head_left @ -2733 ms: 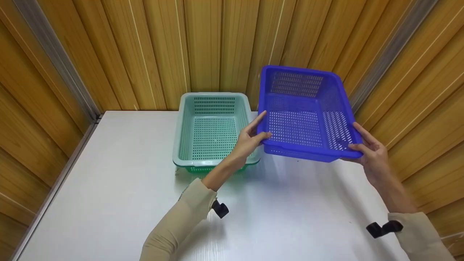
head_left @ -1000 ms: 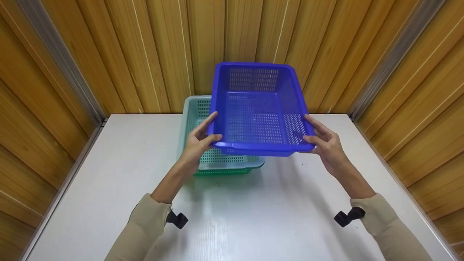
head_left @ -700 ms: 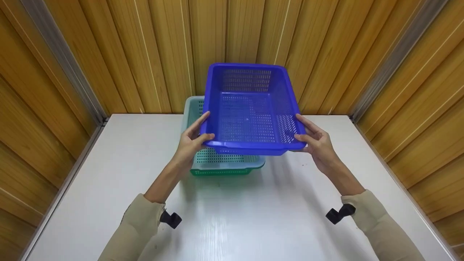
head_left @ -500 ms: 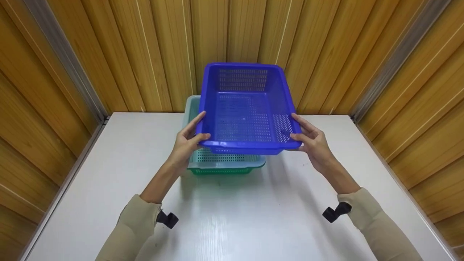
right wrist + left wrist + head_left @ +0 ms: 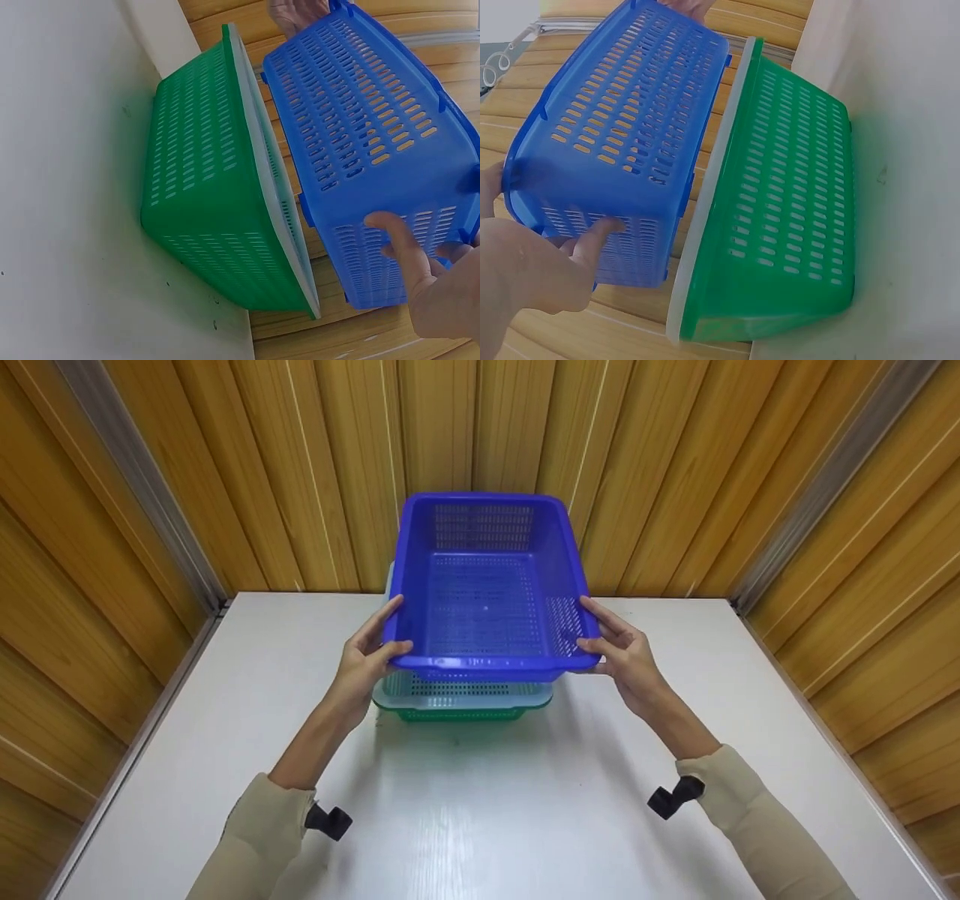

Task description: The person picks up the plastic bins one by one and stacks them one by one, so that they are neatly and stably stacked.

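Note:
A blue plastic basket (image 5: 484, 607) is held in the air by both hands. My left hand (image 5: 360, 664) grips its near left corner, thumb over the rim and fingers along the outside. At the near right corner my right hand (image 5: 626, 660) grips the rim in the same way. Below it on the table stands a green basket (image 5: 780, 187) with a pale mint basket (image 5: 457, 699) nested inside, only its rim and near part showing in the head view. Both wrist views show a gap between the blue basket and the pale rim.
The white table (image 5: 480, 810) reaches back to a wood-patterned panel wall (image 5: 510, 427), with similar panels on both sides. Metal strips (image 5: 142, 480) run up the corners. Small dark specks lie on the table.
Both hands have carried the blue basket leftward from the right side until it is above the nested baskets. It now covers most of the mint basket. The nested baskets have stayed put.

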Action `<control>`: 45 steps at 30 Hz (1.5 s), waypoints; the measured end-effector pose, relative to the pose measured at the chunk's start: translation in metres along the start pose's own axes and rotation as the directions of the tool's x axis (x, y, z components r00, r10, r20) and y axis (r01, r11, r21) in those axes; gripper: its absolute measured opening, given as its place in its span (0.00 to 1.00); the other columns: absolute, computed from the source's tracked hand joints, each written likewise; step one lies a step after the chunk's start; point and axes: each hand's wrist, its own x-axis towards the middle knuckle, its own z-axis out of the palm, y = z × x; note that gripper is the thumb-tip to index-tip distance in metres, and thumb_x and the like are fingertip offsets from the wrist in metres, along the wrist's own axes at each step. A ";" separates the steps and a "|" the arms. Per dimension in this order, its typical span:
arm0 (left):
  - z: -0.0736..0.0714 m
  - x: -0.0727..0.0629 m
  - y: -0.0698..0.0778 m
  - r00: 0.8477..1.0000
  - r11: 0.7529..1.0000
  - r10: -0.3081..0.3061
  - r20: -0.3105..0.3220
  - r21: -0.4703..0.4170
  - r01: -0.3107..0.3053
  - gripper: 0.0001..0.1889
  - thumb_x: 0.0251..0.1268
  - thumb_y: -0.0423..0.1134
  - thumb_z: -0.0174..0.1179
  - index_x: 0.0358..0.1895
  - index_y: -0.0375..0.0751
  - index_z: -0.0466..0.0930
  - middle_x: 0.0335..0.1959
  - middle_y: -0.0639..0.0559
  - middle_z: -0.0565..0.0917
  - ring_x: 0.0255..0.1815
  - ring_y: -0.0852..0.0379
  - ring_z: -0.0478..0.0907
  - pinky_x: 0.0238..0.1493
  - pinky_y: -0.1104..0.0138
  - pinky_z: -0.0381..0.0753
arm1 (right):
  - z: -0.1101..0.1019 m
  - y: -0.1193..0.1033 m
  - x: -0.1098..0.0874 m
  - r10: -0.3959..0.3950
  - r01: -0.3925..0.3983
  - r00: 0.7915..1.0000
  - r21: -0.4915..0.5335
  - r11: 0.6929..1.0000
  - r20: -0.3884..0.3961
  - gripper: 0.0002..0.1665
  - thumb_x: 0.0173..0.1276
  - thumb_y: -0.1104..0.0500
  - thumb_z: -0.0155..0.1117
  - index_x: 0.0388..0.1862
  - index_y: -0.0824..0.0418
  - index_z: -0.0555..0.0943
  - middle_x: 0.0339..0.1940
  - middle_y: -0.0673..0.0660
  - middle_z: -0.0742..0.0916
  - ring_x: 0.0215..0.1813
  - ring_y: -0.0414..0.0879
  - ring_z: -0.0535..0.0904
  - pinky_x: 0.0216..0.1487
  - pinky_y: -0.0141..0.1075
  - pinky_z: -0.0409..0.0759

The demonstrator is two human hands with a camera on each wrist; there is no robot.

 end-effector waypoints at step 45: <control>-0.034 -0.022 -0.031 0.997 0.999 -0.044 -0.066 -0.005 0.043 0.38 0.74 0.32 0.57 0.83 0.55 0.53 0.85 0.49 0.52 0.84 0.45 0.53 0.78 0.46 0.64 | 0.030 0.048 0.006 0.087 -0.087 0.996 0.001 0.996 0.026 0.41 0.71 0.66 0.61 0.81 0.59 0.61 0.84 0.60 0.62 0.82 0.63 0.59 0.63 0.64 0.76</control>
